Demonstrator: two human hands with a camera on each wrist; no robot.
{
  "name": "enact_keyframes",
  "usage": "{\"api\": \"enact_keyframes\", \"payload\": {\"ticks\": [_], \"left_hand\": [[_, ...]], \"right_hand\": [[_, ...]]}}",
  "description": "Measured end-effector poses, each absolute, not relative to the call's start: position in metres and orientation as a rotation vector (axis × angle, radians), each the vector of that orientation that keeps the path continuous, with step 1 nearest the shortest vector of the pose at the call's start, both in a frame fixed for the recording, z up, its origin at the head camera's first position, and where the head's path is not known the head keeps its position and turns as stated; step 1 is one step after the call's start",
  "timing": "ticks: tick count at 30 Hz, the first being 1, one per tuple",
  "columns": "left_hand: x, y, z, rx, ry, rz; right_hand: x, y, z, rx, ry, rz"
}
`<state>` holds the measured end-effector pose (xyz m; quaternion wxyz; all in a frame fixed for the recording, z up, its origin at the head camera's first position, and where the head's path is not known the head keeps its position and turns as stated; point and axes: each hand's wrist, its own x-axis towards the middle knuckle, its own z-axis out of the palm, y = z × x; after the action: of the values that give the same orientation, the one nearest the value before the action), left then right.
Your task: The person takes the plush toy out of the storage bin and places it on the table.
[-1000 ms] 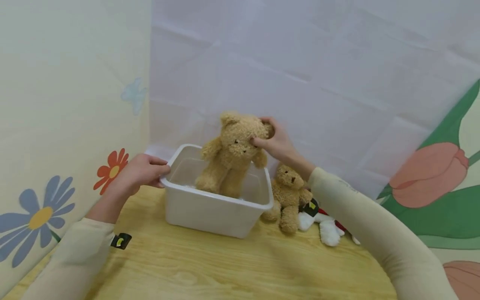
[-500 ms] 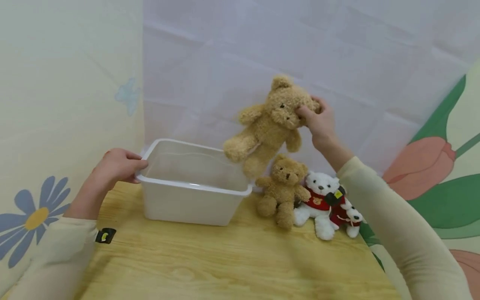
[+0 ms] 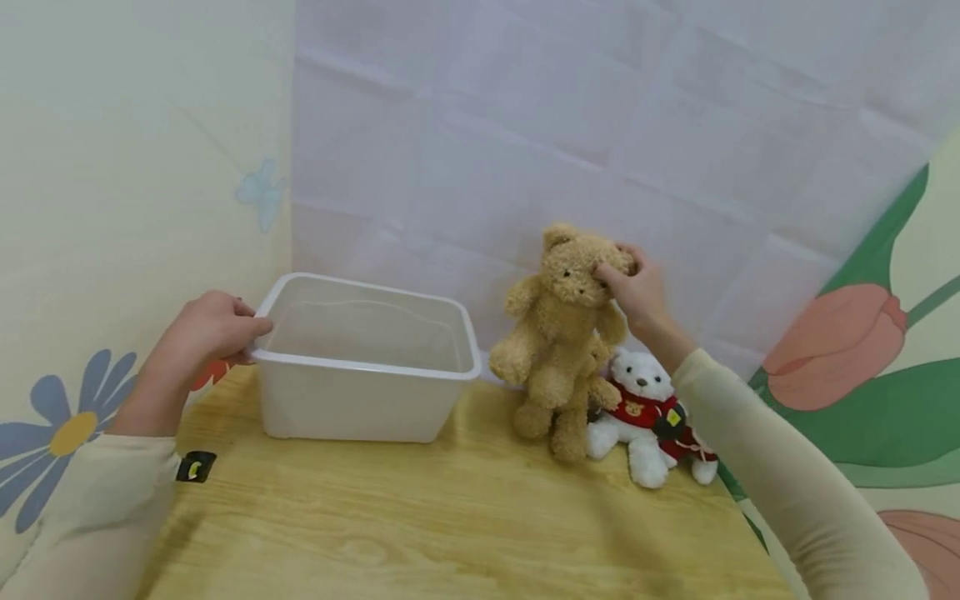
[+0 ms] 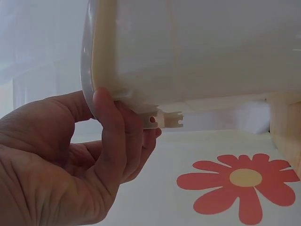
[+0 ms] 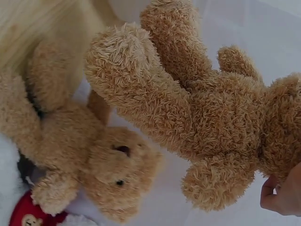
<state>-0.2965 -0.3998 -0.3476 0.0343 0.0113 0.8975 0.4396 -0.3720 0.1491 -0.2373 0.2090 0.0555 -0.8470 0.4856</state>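
My right hand [image 3: 641,292] grips a large tan teddy bear [image 3: 562,325] by the side of its head, thumb near its eye. The bear hangs upright in front of a smaller brown teddy bear [image 3: 572,429], hiding its head and chest in the head view. Both bears show apart in the right wrist view, the held one [image 5: 221,113] beside the seated one [image 5: 75,136]. At the left, my left hand [image 3: 206,333] holds the rim of a white plastic bin [image 3: 360,404]. Its fingers [image 4: 110,127] curl under the lip in the left wrist view.
A white plush bear [image 3: 647,458] in a red sweater sits right of the smaller teddy. Another red-clad plush toy beside it is mostly behind the right sleeve [image 3: 757,442]. The wooden table [image 3: 420,517] meets a white sheet [image 3: 525,125] at the back.
The teddy bear has come out of the bin, gone up and right, then lowered before the smaller bear. The bin and left hand have shifted left in the view.
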Motion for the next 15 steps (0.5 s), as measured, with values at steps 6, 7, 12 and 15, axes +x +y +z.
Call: {"api": "enact_keyframes", "payload": {"ticks": [6,7,12,15], "left_hand": [[-0.292,-0.414,-0.349,0.021,2.780,1.330],[-0.291,-0.416,-0.349,0.017,2.779,1.331],[-0.285,-0.424,-0.351,0.002,2.770,1.311],[-0.284,-0.428,-0.349,0.006,2.782,1.280]], "right_hand": [[-0.380,0.125,-0.268,0.183,-2.474,1.279],[-0.381,0.121,-0.272,0.187,-2.485,1.275],[-0.385,0.104,-0.291,0.177,-2.514,1.304],[-0.387,0.097,-0.301,0.172,-2.533,1.287]]}}
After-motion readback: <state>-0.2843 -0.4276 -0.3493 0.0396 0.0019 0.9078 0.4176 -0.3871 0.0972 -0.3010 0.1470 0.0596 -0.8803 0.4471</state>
